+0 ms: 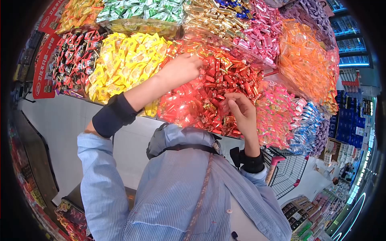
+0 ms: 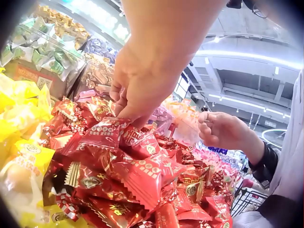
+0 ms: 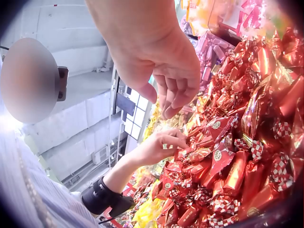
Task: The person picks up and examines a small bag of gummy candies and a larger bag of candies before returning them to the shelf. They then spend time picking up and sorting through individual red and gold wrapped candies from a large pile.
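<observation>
I read the layout from left to right, with the left hand (image 1: 183,71) and the right hand (image 1: 243,114) as references. Farthest left of the left hand lay small black-and-red plastic packets (image 1: 76,60). Between these and the left hand lay bright yellow plastic packets (image 1: 128,60). Beyond the left hand, the upper sections held green-and-white wrapped sweets (image 1: 140,10) and gold foil-wrapped sweets (image 1: 209,20).

Left hand: its wrist carried a wide black band (image 1: 114,115). The fingers pointed down and bent at the surface of the heap of shiny red wrapped candies (image 1: 241,76), touching it. I could not tell whether they pinched a candy, as the fingertips were partly hidden. The heap extended beneath the left hand and rightward to the right hand.

Right hand: it hovered over the near right part of the red heap, palm turned inward. Its grip was released: the fingers were loosely curved, with no candy visible in them.

Right of the right hand lay pink wrapped sweets (image 1: 273,112), then blue-and-white wrapped sweets (image 1: 307,128); orange translucent packets (image 1: 301,60) lay farther up. Below and right of it stood a black wire shopping cart (image 1: 287,172).
</observation>
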A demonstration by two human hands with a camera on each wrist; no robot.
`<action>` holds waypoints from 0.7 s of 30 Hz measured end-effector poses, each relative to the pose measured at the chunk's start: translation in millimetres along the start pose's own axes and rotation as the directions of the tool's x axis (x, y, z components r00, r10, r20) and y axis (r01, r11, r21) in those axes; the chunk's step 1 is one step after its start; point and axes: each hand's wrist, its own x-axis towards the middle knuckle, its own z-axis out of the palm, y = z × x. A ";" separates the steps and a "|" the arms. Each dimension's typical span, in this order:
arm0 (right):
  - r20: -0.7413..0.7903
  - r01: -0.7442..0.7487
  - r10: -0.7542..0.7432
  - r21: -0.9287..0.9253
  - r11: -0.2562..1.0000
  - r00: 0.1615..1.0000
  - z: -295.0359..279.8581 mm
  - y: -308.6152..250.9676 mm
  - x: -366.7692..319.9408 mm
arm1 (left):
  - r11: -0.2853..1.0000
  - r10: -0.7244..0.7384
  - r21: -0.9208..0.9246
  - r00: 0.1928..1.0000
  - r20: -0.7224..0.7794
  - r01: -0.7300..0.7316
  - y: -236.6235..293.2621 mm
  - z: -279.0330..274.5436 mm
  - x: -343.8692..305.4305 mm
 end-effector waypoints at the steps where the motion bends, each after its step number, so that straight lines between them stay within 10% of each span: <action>1: -0.001 0.001 -0.001 0.000 1.000 1.000 0.1 -0.1 0.1 | 1.000 0.016 0.000 1.000 0.026 -0.016 -1.5 -0.5 0.0; 13: 0.000 0.009 -0.009 -0.004 1.000 1.000 1.5 -1.9 -0.8 | 0.999 -0.015 0.045 0.992 -0.122 0.021 -7.9 -42.2 -4.7; 16: 0.007 -0.006 0.006 0.004 1.000 1.000 2.5 -4.5 0.0 | 0.969 -0.177 -0.211 0.958 -0.227 0.129 -11.3 -50.9 -8.4; 19: 0.006 0.005 -0.005 0.037 0.999 1.000 6.2 -12.2 0.8 | 0.453 -0.393 -0.839 0.912 0.117 0.303 1.3 -66.5 -7.2; 21: 0.004 0.006 -0.006 0.031 1.000 1.000 7.2 -14.3 0.7 | 0.310 -0.405 -0.890 0.893 0.195 0.335 7.8 -68.9 -11.2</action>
